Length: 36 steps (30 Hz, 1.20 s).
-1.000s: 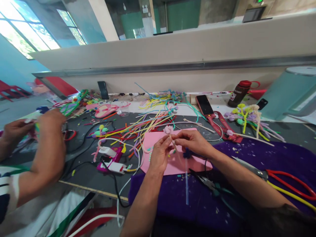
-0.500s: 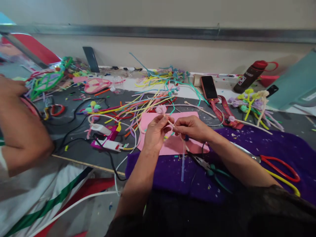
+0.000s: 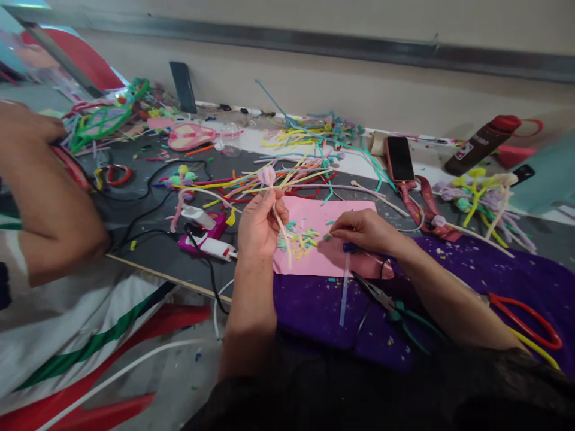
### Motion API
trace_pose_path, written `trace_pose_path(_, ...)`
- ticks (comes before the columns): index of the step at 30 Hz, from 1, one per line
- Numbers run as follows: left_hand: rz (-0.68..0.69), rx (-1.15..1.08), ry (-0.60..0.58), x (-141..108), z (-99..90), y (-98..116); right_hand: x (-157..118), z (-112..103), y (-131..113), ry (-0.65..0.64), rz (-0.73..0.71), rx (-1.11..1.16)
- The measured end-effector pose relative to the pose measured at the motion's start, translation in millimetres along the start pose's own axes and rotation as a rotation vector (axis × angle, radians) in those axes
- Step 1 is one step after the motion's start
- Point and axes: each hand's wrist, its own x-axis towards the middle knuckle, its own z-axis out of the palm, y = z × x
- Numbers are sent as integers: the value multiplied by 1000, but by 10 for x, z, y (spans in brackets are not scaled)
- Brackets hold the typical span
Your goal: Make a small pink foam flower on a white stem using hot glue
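Observation:
A lilac pipe-cleaner flower (image 3: 266, 175) on a cream stem (image 3: 283, 230) stands up from my left hand (image 3: 258, 230), whose fingers pinch it just below the bloom. The stem hangs down over a pink sheet (image 3: 323, 209). Small yellow and green cut pieces (image 3: 305, 242) lie scattered on that sheet. My right hand (image 3: 366, 232) is over the sheet's right part, fingers pinched together at a small green piece (image 3: 327, 236). Below it are a translucent glue stick (image 3: 345, 293) and green-handled pliers (image 3: 393, 305) on a purple cloth (image 3: 314, 311).
Loose pipe cleaners (image 3: 296, 179) lie behind the sheet. A phone (image 3: 399, 158) and dark bottle (image 3: 480, 145) stand at the back right. Red-handled scissors (image 3: 525, 317) are at the right. A white-and-magenta power strip (image 3: 209, 236) and another person's arm (image 3: 49, 203) are at the left.
My hands have moved apart. My left hand has shifted left with the flower, and my right hand has let go of the stem and pinched a green piece. The view has tilted slightly.

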Motion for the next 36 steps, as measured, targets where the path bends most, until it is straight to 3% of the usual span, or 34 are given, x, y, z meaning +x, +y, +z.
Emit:
trace_pose_path(9,-12,-36,23,73,-116,-34,306,369,-224,-281,-182,-545)
trace_pose_path(15,10,-6,31,58,-116,-51,340,285,-72,-118,12,-644)
trace_pose_path(21,91,20,61,29,-99,-12,253,216,62,-58,19,-582)
trace_pose_path(36,83,37,87,60,-250,113,475,313,-259,-52,-42,-541)
